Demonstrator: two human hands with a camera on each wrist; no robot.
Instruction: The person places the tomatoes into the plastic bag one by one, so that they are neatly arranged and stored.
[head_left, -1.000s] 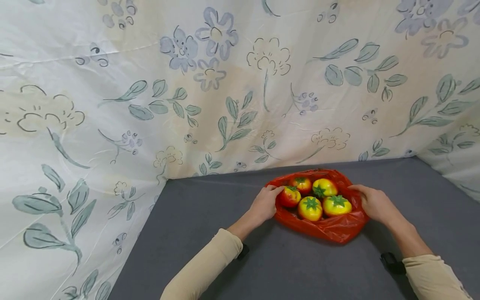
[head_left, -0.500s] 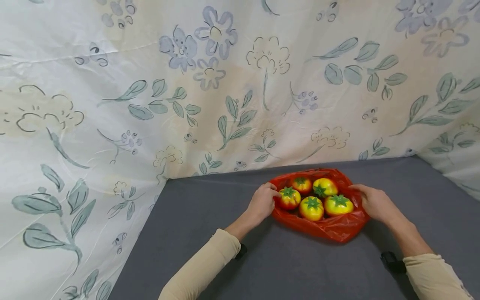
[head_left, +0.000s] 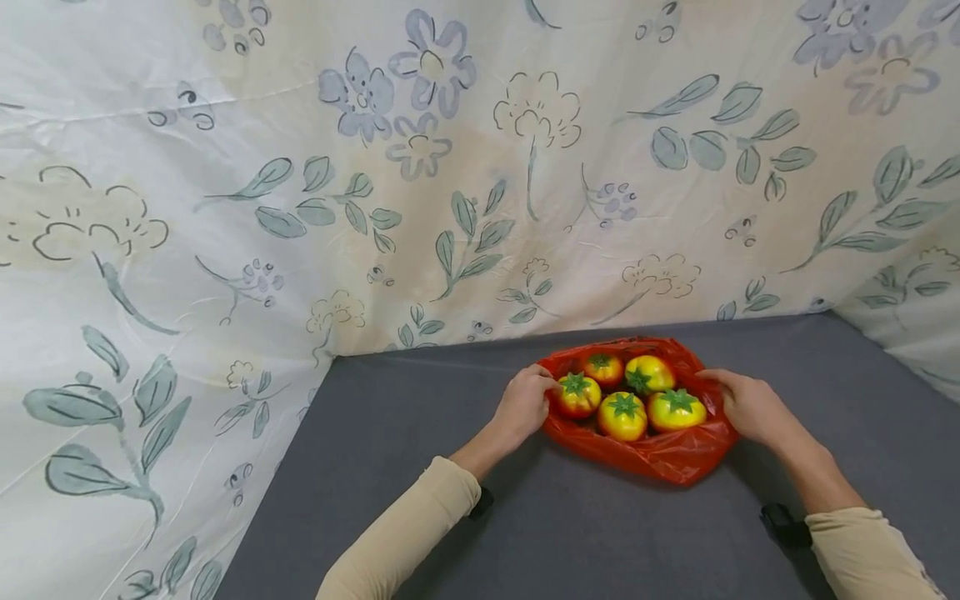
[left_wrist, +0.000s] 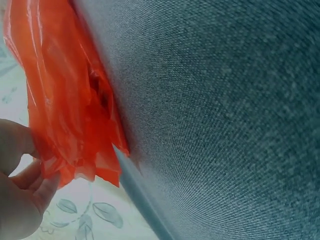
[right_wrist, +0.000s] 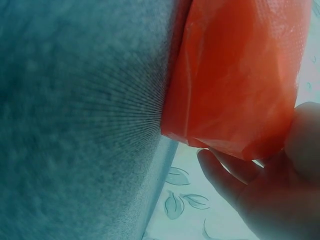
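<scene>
- A red bag lies on the grey table near the back, just before the floral cloth; four tomatoes sit in its open mouth.
- The bag's left rim is pinched by the left hand, and the right rim is gripped by the right hand, fingers curled over the plastic.
- The step in hand is judged to be the holding or gathering of the bag's mouth. It would be done best if both rims were lifted evenly, so that the tomatoes are not tipped out towards the front.
- The thin plastic should be bunched, not stretched, since a tear is likely under the fruit's weight.
- Only in the head view are the tomatoes and both hands shown together.
- In the left wrist view, the bunched edge of the bag is seen caught between the fingers, which the head view leaves unclear.
- In the right wrist view, the bag is seen from below, its fold held against the fingers; no fruit is shown there.
</scene>
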